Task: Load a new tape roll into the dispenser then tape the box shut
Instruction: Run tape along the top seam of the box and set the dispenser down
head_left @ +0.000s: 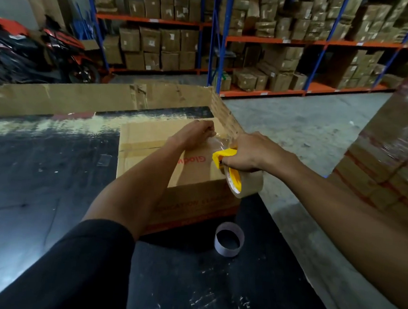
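Box point(174, 157) on table point(42, 168); empty core point(229, 239) before box; shelving point(253, 38) behind.

Brown tape roll point(246, 183) in yellow dispenser point(223, 155) sits above closed cardboard box point(150, 151).

A cardboard box point(155, 151) sits on a dark table point(42, 168), its flaps closed; the left hand point(196, 133) is fisted on the box top at its far right, pinching clear tape point(219, 141); the right hand point(248, 152) grips a yellow dispenser point(222, 155) with a brown roll point(246, 184) at the box's right edge; an empty core point(229, 239) stands on the near table; far off, racks point(277, 39) hold cartons, a motorbike point(49, 51) at far left.
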{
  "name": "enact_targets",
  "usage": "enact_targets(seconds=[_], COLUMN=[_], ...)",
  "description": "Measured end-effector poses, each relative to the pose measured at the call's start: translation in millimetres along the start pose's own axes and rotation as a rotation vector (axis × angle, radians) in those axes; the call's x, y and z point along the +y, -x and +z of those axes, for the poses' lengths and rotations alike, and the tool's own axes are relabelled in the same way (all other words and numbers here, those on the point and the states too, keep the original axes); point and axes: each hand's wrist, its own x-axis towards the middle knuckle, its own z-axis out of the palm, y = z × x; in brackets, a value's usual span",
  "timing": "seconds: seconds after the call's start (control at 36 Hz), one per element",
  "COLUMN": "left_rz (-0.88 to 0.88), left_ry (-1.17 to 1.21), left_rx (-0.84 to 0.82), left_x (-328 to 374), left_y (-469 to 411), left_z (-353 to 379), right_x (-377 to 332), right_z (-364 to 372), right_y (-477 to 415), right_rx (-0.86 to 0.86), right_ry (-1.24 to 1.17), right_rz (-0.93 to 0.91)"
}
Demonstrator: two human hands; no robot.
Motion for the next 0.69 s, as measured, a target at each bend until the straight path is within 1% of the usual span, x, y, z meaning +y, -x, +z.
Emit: enact_targets(seconds=[0.14, 0.31, 0.47, 0.69], left_rz=[0.022, 0.031, 0.055, -0.021], left_ry=[-0.067, -0.094, -0.179, -0.194], left_rx=[-0.035, -0.014, 0.009, -0.046], left_x=[-2.1, -4.6, -1.9, 2.8], left_y=[0.2, 0.7, 1.2, 0.9], left_z=[4.0, 7.5, 9.7, 9.0], right_x=[-5.5, -6.4, -8.4, -8.1], right_z=[5.0, 3.3, -2.7, -6.1], right_y=[-8.1, -15.6, -21.0, -25.1], right_rx=[-0.048, -0.097, -0.159, -0.209], right_ry=[0.009, -0.004, 0.01, 0.017], right_rz=[0.026, 0.032, 0.038, 0.037])
